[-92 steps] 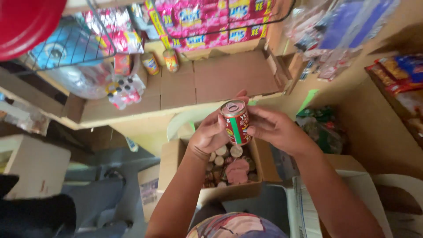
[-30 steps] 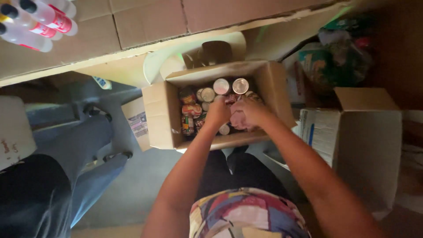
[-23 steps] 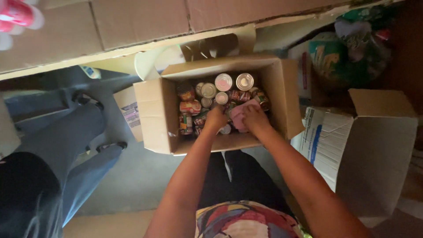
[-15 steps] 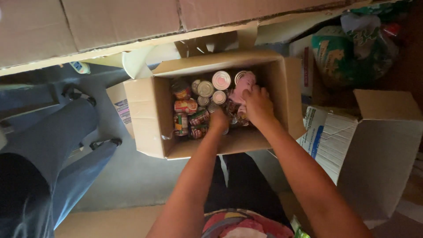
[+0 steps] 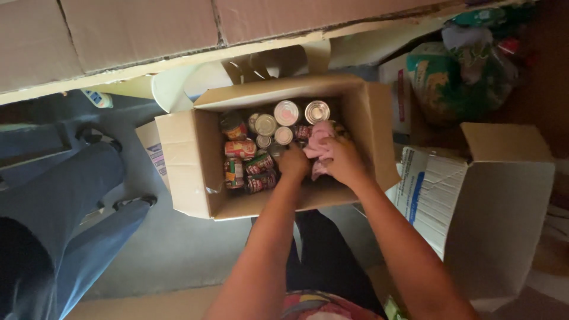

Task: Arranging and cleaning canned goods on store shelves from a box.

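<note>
Reaching into the box (image 5: 184, 160), both hands are working among cans (image 5: 261, 142). The right hand (image 5: 344, 160) is gripping a pink cloth (image 5: 319, 142). The left hand (image 5: 294, 163) is curling shut, holding what I cannot tell.

White carton (image 5: 474, 201) open at the right, green sack (image 5: 456, 83) behind it, white plastic chair (image 5: 195, 86) beyond, blue trouser legs (image 5: 65, 207) left.

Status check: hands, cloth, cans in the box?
Left hand down among the cans, grip hidden. Right hand closed on pink cloth. Both inside the open cardboard box. Nothing blocking the hands.
</note>
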